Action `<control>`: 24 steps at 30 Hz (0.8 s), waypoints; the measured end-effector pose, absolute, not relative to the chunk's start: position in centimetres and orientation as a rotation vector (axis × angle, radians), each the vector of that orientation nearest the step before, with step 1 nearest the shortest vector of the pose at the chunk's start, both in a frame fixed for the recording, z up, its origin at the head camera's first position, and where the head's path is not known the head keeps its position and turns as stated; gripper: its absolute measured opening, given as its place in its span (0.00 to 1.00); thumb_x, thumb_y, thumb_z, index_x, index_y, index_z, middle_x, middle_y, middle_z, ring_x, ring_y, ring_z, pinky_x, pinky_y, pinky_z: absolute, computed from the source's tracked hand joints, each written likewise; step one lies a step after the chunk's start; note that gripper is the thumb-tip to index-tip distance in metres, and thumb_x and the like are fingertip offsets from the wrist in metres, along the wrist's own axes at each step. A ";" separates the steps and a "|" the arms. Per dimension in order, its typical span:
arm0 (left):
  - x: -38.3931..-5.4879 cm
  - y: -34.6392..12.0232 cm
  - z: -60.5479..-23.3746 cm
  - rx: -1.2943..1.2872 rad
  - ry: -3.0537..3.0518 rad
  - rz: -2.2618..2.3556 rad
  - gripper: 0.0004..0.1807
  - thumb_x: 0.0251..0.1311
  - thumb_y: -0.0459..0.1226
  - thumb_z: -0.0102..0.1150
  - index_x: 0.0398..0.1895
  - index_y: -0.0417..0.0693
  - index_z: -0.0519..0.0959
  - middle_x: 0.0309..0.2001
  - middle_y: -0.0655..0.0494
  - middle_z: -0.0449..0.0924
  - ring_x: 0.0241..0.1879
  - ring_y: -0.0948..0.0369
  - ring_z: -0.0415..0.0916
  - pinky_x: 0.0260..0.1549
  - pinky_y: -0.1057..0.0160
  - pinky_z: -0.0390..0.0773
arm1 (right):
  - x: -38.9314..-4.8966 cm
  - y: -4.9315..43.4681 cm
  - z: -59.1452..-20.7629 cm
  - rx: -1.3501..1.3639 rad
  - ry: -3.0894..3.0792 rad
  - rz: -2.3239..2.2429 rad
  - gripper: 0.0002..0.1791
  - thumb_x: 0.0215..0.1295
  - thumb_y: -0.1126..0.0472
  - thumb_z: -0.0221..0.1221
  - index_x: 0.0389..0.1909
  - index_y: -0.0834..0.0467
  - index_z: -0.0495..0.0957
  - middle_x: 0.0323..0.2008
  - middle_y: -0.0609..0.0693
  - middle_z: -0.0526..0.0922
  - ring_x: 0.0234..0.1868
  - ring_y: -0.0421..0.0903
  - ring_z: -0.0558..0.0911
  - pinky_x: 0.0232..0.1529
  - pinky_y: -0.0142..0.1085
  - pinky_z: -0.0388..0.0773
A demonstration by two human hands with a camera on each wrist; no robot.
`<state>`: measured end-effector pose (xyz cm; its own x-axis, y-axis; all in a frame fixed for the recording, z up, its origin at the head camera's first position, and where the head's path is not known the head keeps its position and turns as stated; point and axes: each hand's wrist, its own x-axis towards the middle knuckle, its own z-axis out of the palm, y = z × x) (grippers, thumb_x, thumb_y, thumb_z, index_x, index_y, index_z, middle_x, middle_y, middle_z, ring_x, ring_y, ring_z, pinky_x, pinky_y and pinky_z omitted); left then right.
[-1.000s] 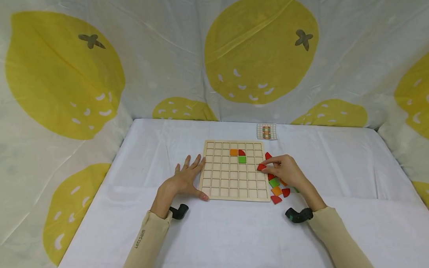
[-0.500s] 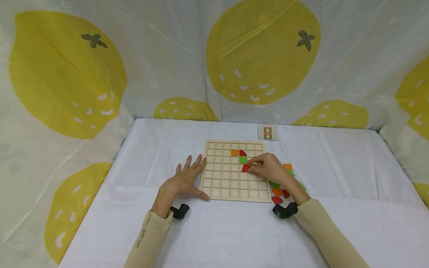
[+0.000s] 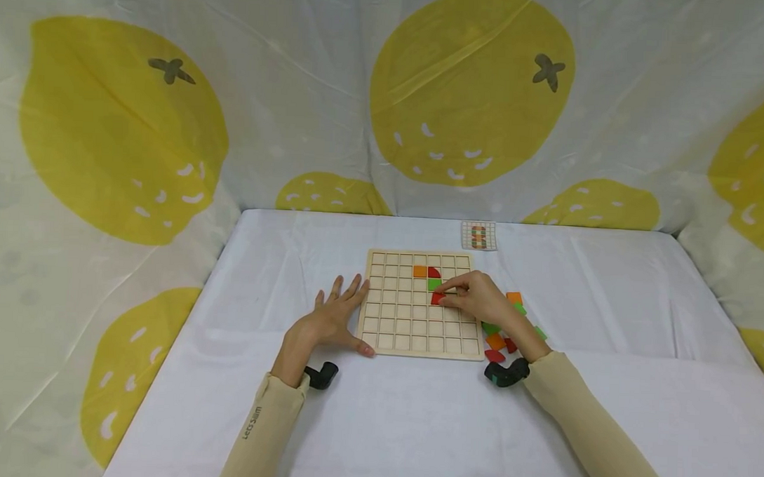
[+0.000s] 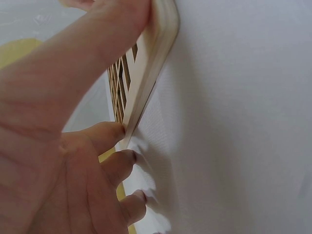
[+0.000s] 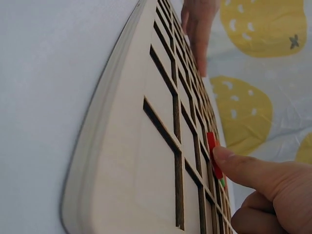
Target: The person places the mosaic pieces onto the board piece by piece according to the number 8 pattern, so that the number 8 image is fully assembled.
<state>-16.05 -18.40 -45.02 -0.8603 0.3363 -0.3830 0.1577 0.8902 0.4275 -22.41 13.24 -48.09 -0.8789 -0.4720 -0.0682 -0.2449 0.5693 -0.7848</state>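
Note:
A wooden grid board (image 3: pixel 398 326) lies flat on the white table. My right hand (image 3: pixel 481 298) pinches a red quarter-round tile (image 3: pixel 437 299) at a square just below the green tile (image 3: pixel 434 284); the right wrist view shows that red piece (image 5: pixel 213 152) tilted against the grid, the thumb on it. Above the green tile sit another red quarter-round tile (image 3: pixel 434 272) and an orange square tile (image 3: pixel 420 271), both in squares. With fingers spread, my left hand (image 3: pixel 328 322) rests at the board's left edge, thumb at the front corner.
Loose orange, green and red tiles (image 3: pixel 495 341) lie right of the board, partly hidden by the right forearm. A small pattern card (image 3: pixel 479 236) lies behind the board. A lemon-print cloth (image 3: pixel 469 87) hangs at the back.
My right hand has carried the red tile leftward from the board's right edge to the square below the green tile, then turned it slightly. The left hand stays put.

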 end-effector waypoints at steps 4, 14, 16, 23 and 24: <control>-16.1 -18.4 -44.9 0.362 2.601 0.534 0.77 0.40 0.60 0.82 0.85 0.49 0.39 0.86 0.47 0.30 0.83 0.39 0.22 0.77 0.28 0.31 | -22.6 13.1 -48.2 -0.609 2.529 -1.207 0.12 0.65 0.56 0.71 0.47 0.55 0.90 0.13 0.43 0.57 0.17 0.40 0.55 0.23 0.30 0.53; -16.3 -18.6 -45.6 0.359 2.593 0.558 0.79 0.38 0.63 0.82 0.86 0.50 0.39 0.86 0.48 0.30 0.83 0.38 0.21 0.76 0.27 0.31 | -22.6 12.5 -48.5 -0.591 2.512 -1.246 0.13 0.63 0.56 0.73 0.46 0.56 0.91 0.12 0.42 0.57 0.16 0.39 0.56 0.22 0.29 0.54; -16.6 -19.0 -46.8 0.376 2.603 0.597 0.80 0.35 0.67 0.80 0.86 0.52 0.38 0.86 0.48 0.29 0.83 0.37 0.20 0.75 0.25 0.30 | -22.5 12.6 -48.5 -0.583 2.510 -1.261 0.14 0.62 0.56 0.73 0.47 0.55 0.91 0.12 0.41 0.57 0.15 0.39 0.57 0.22 0.29 0.54; -16.2 -18.3 -44.9 0.350 2.583 0.540 0.77 0.40 0.59 0.83 0.85 0.49 0.39 0.86 0.47 0.30 0.83 0.38 0.22 0.77 0.28 0.31 | -21.5 14.5 -47.9 -0.503 2.562 -1.306 0.14 0.63 0.54 0.73 0.49 0.53 0.90 0.15 0.43 0.58 0.19 0.40 0.58 0.21 0.29 0.53; -16.2 -18.3 -44.9 0.351 2.584 0.532 0.77 0.40 0.59 0.83 0.85 0.48 0.39 0.86 0.47 0.30 0.83 0.38 0.22 0.77 0.28 0.31 | -21.4 15.0 -47.9 -0.485 2.570 -1.309 0.15 0.63 0.54 0.72 0.49 0.53 0.90 0.16 0.44 0.58 0.19 0.40 0.58 0.21 0.29 0.53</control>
<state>-16.16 -18.30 -44.92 -0.8543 0.3339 -0.3984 0.1494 0.8918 0.4271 -21.36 15.04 -47.86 -0.9222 -0.3843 -0.0422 -0.1919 0.5497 -0.8131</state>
